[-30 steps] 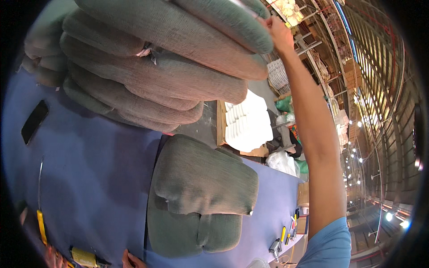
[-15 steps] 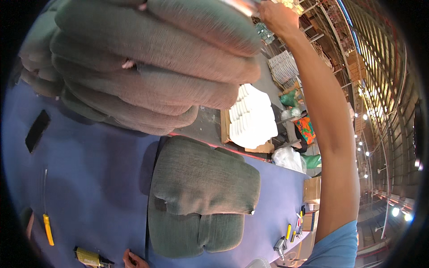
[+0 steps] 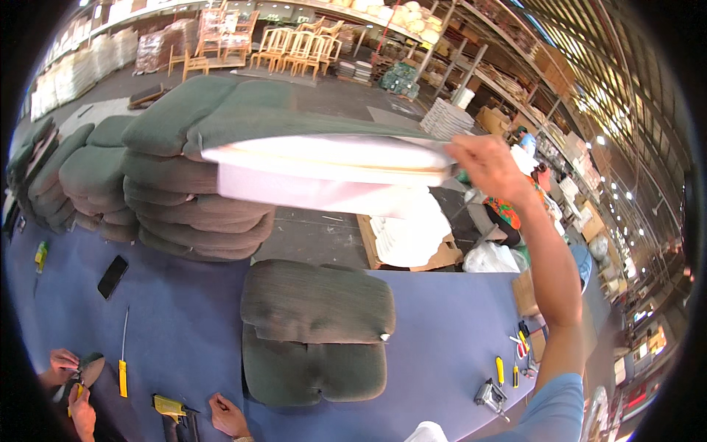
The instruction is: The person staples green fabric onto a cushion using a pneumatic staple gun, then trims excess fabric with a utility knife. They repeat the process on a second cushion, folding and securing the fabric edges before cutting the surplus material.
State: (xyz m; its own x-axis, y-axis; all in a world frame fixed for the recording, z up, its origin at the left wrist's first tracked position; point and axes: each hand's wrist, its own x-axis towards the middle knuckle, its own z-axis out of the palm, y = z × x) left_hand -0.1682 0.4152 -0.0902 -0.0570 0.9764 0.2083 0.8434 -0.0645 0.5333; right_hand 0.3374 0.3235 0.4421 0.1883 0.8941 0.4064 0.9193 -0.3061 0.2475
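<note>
Cushion [image 3: 317, 171], green on top and white beneath: was held aloft over the far side of the blue tabletop [image 3: 199, 313]. Saw on that surface a yellow-bodied tool [image 3: 169, 406] nearest, then green padding [image 3: 317, 365] in two sections, a dark phone [image 3: 113, 277] and, at the far edge, a pile of green cushions [image 3: 195, 237]. Beyond, made out a grey floor [image 3: 305, 237], white stacked pieces [image 3: 412, 239], wooden chairs [image 3: 298, 51] and loaded shelves [image 3: 508, 90]. Found the right grip [image 3: 486, 166] clamped on the cushion's right end. Could not assign the loosely curled, wristbanded hand [image 3: 230, 418] at the lower edge, so could not tell the left grip's state. Lost the cushion's left end to blur, and a co-worker's forearms to the dark rim.
</note>
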